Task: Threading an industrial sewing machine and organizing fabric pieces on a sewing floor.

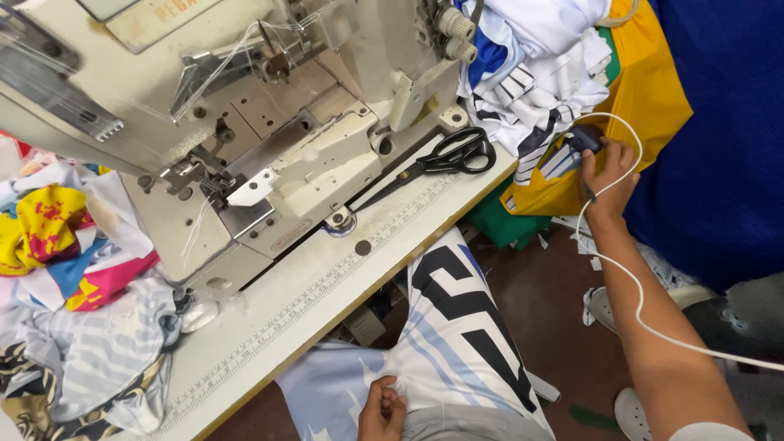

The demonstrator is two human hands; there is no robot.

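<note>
Far left: heap of printed fabric pieces (73,327), yellow/pink, blue and grey-striped, lying on the table edge and partly under the machine. Next, a cream industrial sewing machine (245,139) sits on a white table (278,327) w/ a ruler scale printed along its front edge; thin threads run down across the machine head. Black-handled scissors (433,163) lie on the table just right of the machine base, blades pointing toward the machine, handles toward the table's far corner. Bottom centre: left hand (382,412) is bunched shut, fingers pinching a fold of a white garment (457,343) w/ light-blue stripes and bold black markings; the garment hangs off the table front and drapes over the lap. Upper right: pile of garments (547,73), white/blue/black print, w/ yellow and green cloth beneath. Right hand (608,175) reaches out to that pile, arm extended, fingers curled closed around a small dark object (584,139) at the pile's edge; can't tell what the object is. A white cable (637,286) loops round the hand and trails along the forearm. Far right: dark blue cloth (719,122) hanging beside the pile. Floor below shows fabric scraps and a white sandal (633,412).
</note>
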